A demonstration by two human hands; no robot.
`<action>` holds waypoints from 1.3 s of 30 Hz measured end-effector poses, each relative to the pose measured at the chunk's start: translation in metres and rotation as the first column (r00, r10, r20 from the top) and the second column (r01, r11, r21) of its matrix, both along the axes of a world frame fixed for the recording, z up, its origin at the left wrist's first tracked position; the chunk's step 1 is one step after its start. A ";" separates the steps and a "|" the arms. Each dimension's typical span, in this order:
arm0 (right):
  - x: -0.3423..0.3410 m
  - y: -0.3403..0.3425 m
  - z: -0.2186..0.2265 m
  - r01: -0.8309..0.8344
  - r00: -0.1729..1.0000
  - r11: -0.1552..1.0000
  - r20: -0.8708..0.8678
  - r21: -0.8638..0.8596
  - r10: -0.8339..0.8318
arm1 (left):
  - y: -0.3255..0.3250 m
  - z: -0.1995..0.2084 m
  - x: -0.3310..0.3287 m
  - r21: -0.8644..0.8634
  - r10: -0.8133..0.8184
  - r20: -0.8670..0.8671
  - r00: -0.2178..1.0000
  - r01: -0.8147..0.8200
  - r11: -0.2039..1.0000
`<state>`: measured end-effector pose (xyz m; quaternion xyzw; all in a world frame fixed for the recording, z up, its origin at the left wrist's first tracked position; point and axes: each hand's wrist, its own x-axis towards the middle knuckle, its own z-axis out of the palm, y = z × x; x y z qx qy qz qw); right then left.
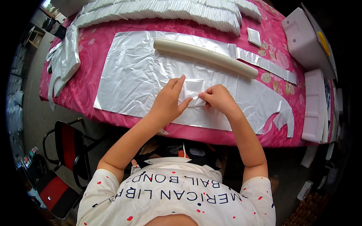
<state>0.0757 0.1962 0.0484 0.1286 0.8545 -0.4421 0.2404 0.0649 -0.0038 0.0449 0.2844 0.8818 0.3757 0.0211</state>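
Note:
A large thin white plastic sheet [128,75], shaped like an apron with a cut-out at its right end, lies spread over the table. On it, between my hands, is a small folded white plastic square [194,87]. My left hand [169,98] rests at its left side, fingers stretched and thumb apart, the thumb tip by its lower edge. My right hand [218,99] pinches its lower right corner between thumb and forefinger; the other fingers are curled and partly hidden. Beyond both hands, a long pale tube [203,56] lies slanting across the sheet.
Long rows of folded white packets [162,13] line the far side, with a single packet [254,37] nearby. More white plastic [69,56] hangs over the left edge. White foam boxes [313,105] stand at right. Red-and-black chairs [68,147] are at lower left. A pink floral cloth [88,90] covers the table.

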 end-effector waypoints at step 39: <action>0.028 -0.118 -0.044 -0.304 0.650 0.861 -0.572 0.408 0.500 | -0.104 -0.022 0.118 0.152 -0.047 0.980 0.195 -0.573 0.805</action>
